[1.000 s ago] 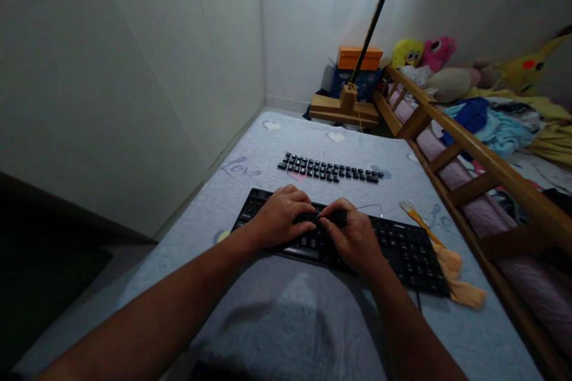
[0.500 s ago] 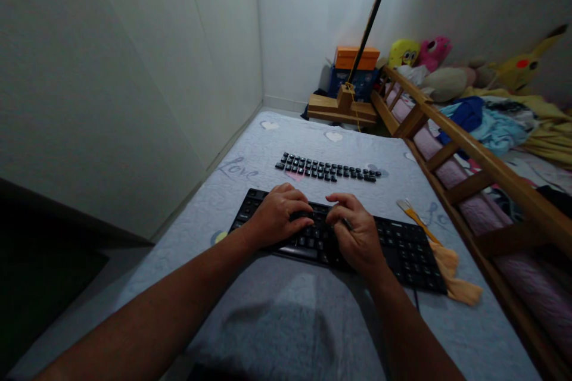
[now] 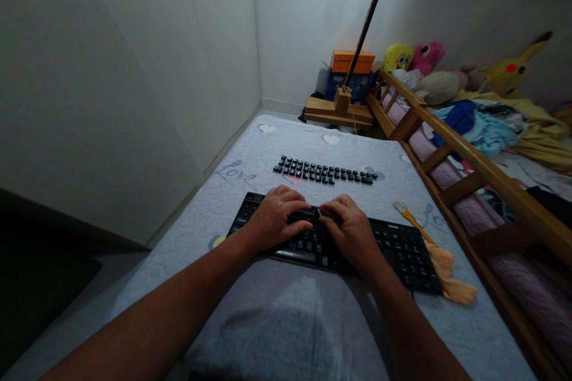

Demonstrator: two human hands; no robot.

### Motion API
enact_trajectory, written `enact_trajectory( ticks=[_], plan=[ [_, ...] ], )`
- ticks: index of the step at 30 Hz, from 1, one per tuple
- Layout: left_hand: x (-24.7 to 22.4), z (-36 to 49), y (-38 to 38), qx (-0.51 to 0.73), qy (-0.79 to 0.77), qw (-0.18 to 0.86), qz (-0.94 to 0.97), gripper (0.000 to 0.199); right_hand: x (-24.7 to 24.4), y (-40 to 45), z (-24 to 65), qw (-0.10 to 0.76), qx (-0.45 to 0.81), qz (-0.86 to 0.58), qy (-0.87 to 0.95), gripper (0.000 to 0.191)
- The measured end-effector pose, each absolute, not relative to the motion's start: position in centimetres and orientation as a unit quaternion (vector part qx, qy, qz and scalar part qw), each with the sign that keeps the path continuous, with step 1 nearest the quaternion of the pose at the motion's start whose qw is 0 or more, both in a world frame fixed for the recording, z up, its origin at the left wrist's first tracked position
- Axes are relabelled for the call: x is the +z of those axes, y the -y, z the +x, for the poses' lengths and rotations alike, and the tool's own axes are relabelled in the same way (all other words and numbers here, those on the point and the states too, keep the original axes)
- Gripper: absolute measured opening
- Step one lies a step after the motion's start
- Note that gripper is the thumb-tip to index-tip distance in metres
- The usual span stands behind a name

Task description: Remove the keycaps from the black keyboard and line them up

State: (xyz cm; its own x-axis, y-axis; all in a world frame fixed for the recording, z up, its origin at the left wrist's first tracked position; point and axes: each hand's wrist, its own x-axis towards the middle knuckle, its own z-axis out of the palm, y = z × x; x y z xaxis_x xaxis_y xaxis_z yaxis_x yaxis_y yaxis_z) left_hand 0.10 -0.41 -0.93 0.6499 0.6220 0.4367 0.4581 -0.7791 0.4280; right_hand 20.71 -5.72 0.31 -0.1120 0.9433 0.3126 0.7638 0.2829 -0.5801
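A black keyboard [image 3: 404,248] lies in front of me on a pale blue cloth, several of its key places looking bare. My left hand [image 3: 280,220] rests on its left half, thumb and fingers apart, holding nothing that I can see. Over the middle of the keyboard, my right hand [image 3: 348,227] has its thumb and forefinger pinched together. A small pale sliver shows at those fingertips, too little to name. Behind the keyboard, loose black keycaps [image 3: 318,171] lie in rows on the cloth.
Right of the keyboard lie a brush [image 3: 413,219] with a yellow handle and an orange cloth [image 3: 451,277]. A wooden bed rail [image 3: 473,164] runs along the right side, a white cabinet [image 3: 179,71] along the left. Beyond the far edge stands a wooden stand base [image 3: 337,110].
My right hand has moved a little left, closer to my left hand, and its forefinger has come down to meet the thumb. My left hand stays on the keyboard. The view has shifted slightly.
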Motion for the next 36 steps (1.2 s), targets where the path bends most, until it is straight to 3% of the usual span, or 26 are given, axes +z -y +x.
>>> enact_trajectory(
  ticks=[9, 24, 36],
  plan=[
    [-1.0, -0.2, 0.0, 0.187, -0.376, 0.032, 0.907, 0.029, -0.1, -2.8, 27.0, 0.185, 0.088, -0.717, 0.667, 0.019],
    [-0.8, -0.1, 0.3, 0.127, -0.404, 0.016, 0.906, 0.030, -2.3, -5.9, 27.1, 0.131, 0.088, -0.748, 0.645, 0.025],
    [-0.7, 0.0, 0.4, 0.117, -0.406, 0.014, 0.906, 0.029, -2.6, -6.2, 27.2, 0.138, 0.090, -0.747, 0.644, 0.026]
  ],
)
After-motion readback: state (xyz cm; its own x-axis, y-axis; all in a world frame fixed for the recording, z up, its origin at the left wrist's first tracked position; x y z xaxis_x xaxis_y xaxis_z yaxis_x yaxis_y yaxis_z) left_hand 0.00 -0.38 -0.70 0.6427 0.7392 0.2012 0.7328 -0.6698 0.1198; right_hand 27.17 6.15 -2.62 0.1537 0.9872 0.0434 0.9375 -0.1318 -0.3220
